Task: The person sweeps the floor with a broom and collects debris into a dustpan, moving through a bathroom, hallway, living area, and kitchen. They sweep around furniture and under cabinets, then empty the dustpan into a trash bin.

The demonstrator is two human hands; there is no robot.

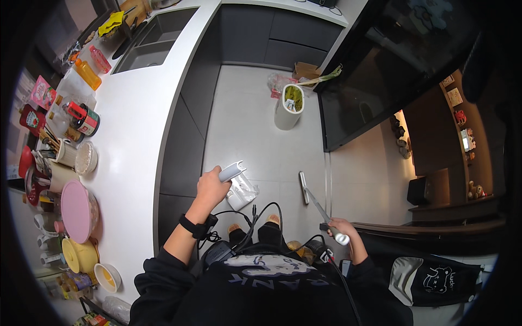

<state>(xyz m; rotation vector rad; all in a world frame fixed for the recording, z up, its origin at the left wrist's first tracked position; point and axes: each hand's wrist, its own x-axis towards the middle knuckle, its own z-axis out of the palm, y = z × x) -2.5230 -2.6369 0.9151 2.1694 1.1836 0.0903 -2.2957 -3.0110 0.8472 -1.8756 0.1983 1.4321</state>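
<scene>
My left hand [213, 185] is closed around the grey-and-white handle [232, 171] of what looks like an upright dustpan. Below that handle, near the floor, is a white pan-like body [241, 195] with a clear, shiny part; the shaft between them is hidden. In my right hand [342, 231] is the grey pole [320, 207] of a long-handled floor sweeper. Its narrow white head [304, 187] rests on the tiles by the door track; whether it has bristles or a blade cannot be made out.
A white bin [287, 116] filled with green leaves stands ahead, with a cardboard box [306, 71] and plastic packaging [279, 83] behind. Left runs a white counter [126, 163] crowded with bottles and bowls. A dark glass door [367, 81] borders the right. Black cables [255, 220] hang before me.
</scene>
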